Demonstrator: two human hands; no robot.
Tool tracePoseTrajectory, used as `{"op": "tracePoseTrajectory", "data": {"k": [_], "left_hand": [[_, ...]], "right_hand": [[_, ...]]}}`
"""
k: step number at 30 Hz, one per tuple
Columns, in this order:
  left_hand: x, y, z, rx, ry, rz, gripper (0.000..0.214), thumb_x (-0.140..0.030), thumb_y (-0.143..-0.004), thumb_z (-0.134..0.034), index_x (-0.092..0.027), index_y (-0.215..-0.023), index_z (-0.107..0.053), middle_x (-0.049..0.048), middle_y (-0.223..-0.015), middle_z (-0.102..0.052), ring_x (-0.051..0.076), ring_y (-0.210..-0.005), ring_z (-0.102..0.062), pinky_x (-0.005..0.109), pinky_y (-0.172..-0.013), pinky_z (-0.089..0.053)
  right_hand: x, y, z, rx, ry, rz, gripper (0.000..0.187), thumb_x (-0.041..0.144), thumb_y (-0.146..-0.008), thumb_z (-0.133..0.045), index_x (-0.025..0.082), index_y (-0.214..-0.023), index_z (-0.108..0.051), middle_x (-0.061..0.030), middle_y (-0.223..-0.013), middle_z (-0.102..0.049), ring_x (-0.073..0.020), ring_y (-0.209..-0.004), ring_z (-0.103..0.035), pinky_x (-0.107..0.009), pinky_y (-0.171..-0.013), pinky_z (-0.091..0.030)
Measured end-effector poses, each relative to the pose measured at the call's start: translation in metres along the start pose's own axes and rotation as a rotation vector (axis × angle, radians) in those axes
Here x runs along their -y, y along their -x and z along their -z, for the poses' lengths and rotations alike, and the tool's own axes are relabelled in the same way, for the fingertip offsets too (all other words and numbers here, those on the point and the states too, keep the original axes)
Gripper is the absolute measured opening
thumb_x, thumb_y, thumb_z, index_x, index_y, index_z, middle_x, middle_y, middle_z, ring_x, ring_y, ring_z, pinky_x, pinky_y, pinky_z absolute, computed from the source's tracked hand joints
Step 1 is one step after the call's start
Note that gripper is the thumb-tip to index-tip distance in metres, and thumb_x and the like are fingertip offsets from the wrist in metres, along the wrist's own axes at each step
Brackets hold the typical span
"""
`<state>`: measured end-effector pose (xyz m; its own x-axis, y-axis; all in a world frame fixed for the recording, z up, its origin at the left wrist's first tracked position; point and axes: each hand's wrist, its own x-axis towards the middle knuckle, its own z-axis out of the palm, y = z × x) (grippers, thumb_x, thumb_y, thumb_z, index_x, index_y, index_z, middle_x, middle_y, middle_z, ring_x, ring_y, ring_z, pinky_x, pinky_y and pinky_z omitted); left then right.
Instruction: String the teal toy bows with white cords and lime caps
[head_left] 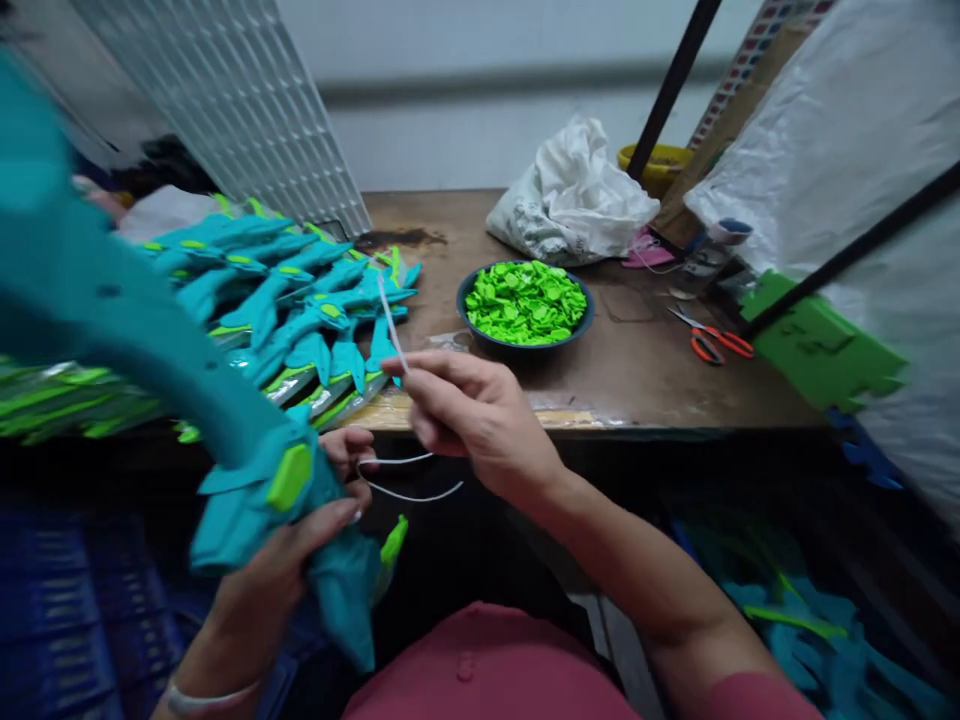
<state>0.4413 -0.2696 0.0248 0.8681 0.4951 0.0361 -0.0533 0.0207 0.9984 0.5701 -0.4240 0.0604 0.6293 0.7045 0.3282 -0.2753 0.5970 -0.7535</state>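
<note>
Piece of teal plastic [217, 405], up front on the left, tilted, held in the air before the near edge of the tabletop [637, 390]. Its upper end blurs and runs out of view. Lime hexagonal button [289, 478] on its side. Left hand [274, 560] has it: thumb laid across the body, fingers [349, 440] bent around the far side, closed on it. Right hand [484, 415]: thumb and index finger pinched together, no gap, on a white cord [392, 325] that sticks up past the fingertips. A loose loop [405, 462] sits at the left fingers; same cord or another, cannot tell.

Step in hand: seems to be handling cord at the held piece. Next move, my judgement, calls for a steady left grip and a firm pinch, slack kept untangled.

Beyond: similar teal-and-lime pieces [300, 300] piled on the tabletop, left. Dark bowl [525, 345] mid-tabletop, full of green bits [525, 300]. White sack [574, 195] behind it, orange-handled scissors [709, 335] to the right, green sheet [817, 335] farther right. More teal parts [825, 630] low right; blue crates [67, 600] low left.
</note>
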Motion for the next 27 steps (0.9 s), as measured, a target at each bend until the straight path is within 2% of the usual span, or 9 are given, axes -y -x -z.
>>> {"op": "tracePoseTrajectory", "data": {"k": [2, 4, 8, 12, 15, 17, 21, 24, 27], "left_hand": [[-0.012, 0.001, 0.008, -0.049, 0.079, -0.098, 0.033, -0.022, -0.070, -0.078, -0.020, -0.101, -0.067, 0.0122, -0.116, -0.066, 0.028, -0.103, -0.062, 0.027, -0.061, -0.055], [-0.027, 0.004, 0.015, -0.085, 0.158, -0.203, 0.029, -0.017, -0.069, -0.073, -0.020, -0.097, -0.065, 0.0110, -0.118, -0.063, 0.029, -0.109, -0.059, 0.027, -0.061, -0.055], [-0.040, 0.011, 0.024, -0.088, 0.209, -0.261, 0.020, -0.013, -0.071, -0.068, -0.020, -0.087, -0.059, 0.0034, -0.090, -0.057, 0.017, -0.073, -0.057, 0.023, -0.053, -0.050], [-0.014, 0.012, 0.024, 0.000, 0.206, -0.280, 0.011, -0.026, -0.080, -0.073, -0.020, -0.086, -0.065, 0.0017, -0.080, -0.059, 0.015, -0.062, -0.057, 0.025, -0.051, -0.050], [0.018, 0.012, 0.014, 0.065, 0.163, -0.221, 0.015, -0.035, -0.085, -0.074, -0.021, -0.090, -0.071, 0.0077, -0.100, -0.071, 0.016, -0.065, -0.061, 0.027, -0.054, -0.052], [0.034, 0.013, 0.006, 0.073, 0.173, -0.165, 0.016, -0.035, -0.085, -0.075, -0.021, -0.093, -0.071, 0.0099, -0.112, -0.073, 0.015, -0.067, -0.063, 0.026, -0.057, -0.053], [0.049, 0.013, -0.003, 0.053, 0.214, -0.074, 0.010, -0.026, -0.087, -0.074, -0.021, -0.093, -0.067, 0.0029, -0.095, -0.070, 0.012, -0.068, -0.063, 0.023, -0.061, -0.053], [0.053, 0.012, -0.004, 0.132, 0.237, -0.044, 0.010, -0.023, -0.089, -0.072, -0.020, -0.091, -0.063, 0.0003, -0.084, -0.065, 0.011, -0.066, -0.062, 0.022, -0.061, -0.051], [0.062, 0.013, 0.000, 0.187, 0.233, -0.029, 0.011, -0.025, -0.089, -0.072, -0.021, -0.090, -0.062, -0.0007, -0.083, -0.065, 0.011, -0.067, -0.062, 0.023, -0.063, -0.051]], "right_hand": [[-0.005, 0.012, 0.017, -0.029, 0.112, -0.017, 0.021, 0.034, -0.094, -0.070, 0.016, -0.104, -0.074, 0.0069, -0.057, -0.053, -0.0035, -0.048, -0.040, -0.014, -0.044, -0.028], [-0.006, 0.025, 0.031, -0.047, 0.282, 0.003, 0.018, 0.032, -0.095, -0.069, 0.016, -0.099, -0.076, 0.0026, -0.066, -0.062, -0.0038, -0.051, -0.045, -0.016, -0.047, -0.033], [0.002, 0.049, 0.044, -0.132, 0.540, 0.104, 0.011, 0.024, -0.094, -0.069, 0.020, -0.095, -0.080, -0.0002, -0.086, -0.071, -0.0056, -0.065, -0.057, -0.016, -0.058, -0.043], [0.002, 0.057, 0.042, -0.205, 0.604, 0.132, 0.010, 0.024, -0.094, -0.071, 0.024, -0.097, -0.080, 0.0015, -0.084, -0.075, -0.0083, -0.073, -0.064, -0.016, -0.064, -0.047], [-0.013, 0.056, 0.035, -0.092, 0.762, 0.150, 0.011, 0.023, -0.096, -0.068, 0.019, -0.094, -0.078, -0.0002, -0.082, -0.075, -0.0095, -0.072, -0.066, -0.018, -0.066, -0.048], [-0.028, 0.058, 0.031, 0.020, 0.910, 0.169, 0.015, 0.021, -0.099, -0.064, 0.016, -0.096, -0.077, -0.0012, -0.081, -0.073, -0.0094, -0.069, -0.064, -0.020, -0.064, -0.045], [-0.055, 0.067, 0.030, 0.141, 1.079, 0.180, 0.019, 0.021, -0.103, -0.057, 0.014, -0.099, -0.074, -0.0020, -0.080, -0.070, -0.0099, -0.066, -0.061, -0.023, -0.062, -0.042], [-0.060, 0.070, 0.031, 0.116, 1.080, 0.145, 0.021, 0.029, -0.104, -0.057, 0.016, -0.104, -0.073, -0.0031, -0.083, -0.069, -0.0131, -0.073, -0.061, -0.025, -0.066, -0.045], [-0.059, 0.062, 0.030, 0.054, 0.898, 0.068, 0.023, 0.034, -0.102, -0.060, 0.017, -0.115, -0.071, -0.0070, -0.101, -0.070, -0.0176, -0.093, -0.065, -0.029, -0.082, -0.050]]}}
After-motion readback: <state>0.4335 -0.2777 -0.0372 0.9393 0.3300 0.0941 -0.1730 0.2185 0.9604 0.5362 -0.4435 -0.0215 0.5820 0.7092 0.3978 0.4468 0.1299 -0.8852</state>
